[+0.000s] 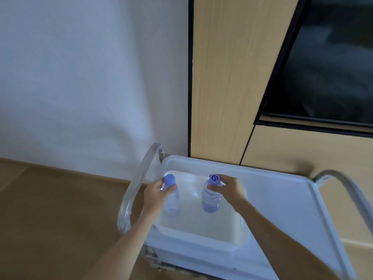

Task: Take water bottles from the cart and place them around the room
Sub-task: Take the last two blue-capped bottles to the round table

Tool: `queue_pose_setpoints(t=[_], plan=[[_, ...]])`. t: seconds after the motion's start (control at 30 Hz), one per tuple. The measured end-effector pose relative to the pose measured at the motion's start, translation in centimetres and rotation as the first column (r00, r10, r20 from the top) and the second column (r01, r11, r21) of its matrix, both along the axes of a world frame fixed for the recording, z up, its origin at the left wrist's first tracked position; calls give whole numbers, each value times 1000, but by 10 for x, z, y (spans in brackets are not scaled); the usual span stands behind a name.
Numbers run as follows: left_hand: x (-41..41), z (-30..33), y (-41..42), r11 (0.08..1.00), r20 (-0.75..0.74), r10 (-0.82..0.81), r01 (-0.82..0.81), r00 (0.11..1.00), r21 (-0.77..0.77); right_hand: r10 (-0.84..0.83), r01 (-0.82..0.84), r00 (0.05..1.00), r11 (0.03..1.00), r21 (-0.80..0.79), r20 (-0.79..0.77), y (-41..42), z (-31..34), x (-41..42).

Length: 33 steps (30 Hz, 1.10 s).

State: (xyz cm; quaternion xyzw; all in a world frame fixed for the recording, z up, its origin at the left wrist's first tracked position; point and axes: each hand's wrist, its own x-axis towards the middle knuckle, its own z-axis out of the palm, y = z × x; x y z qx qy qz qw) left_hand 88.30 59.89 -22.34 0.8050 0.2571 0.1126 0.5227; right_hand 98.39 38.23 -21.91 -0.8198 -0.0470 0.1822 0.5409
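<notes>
While blur softens all, left hand (156,191) clamped on one bottle (171,197), right hand (229,188) on another bottle (211,199), labels unreadable.

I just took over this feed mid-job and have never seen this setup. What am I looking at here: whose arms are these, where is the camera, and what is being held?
There is no machine here: a person works with two bare hands, and the single picture comes from a camera worn on their head, looking forward and down. The white cart stands against a white wall and a wood-panelled cabinet, with curved metal handles at both ends. A white bin sits on the cart's top shelf. The left hand has its grip on one water bottle near the neck, and the right hand holds a second bottle just under its blue cap. Both bottles are upright over the bin. I cannot tell whether they rest on its bottom or are lifted. No other bottles show in the bin.
</notes>
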Motion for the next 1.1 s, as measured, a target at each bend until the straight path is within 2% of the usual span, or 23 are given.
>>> queue_pose_setpoints(t=[0.17,0.3,0.57,0.9,1.1], plan=[[16,34,-4,998,135,-58,59,989,-1,-65,65,997,998,5,50,-7,12,-13],[24,66,-21,994,195,-101,91,976,58,-141,133,988,985,107,70,-20,51,-34],[32,135,-94,932,257,-360,359,897,51,-265,212,940,947,240,216,-73,138,-61],[22,191,-246,786,291,-610,610,737,100,-525,479,781,851,214,338,-222,179,-113],[1,181,-383,686,275,-714,721,644,92,-665,635,674,744,210,322,-346,174,-173]])
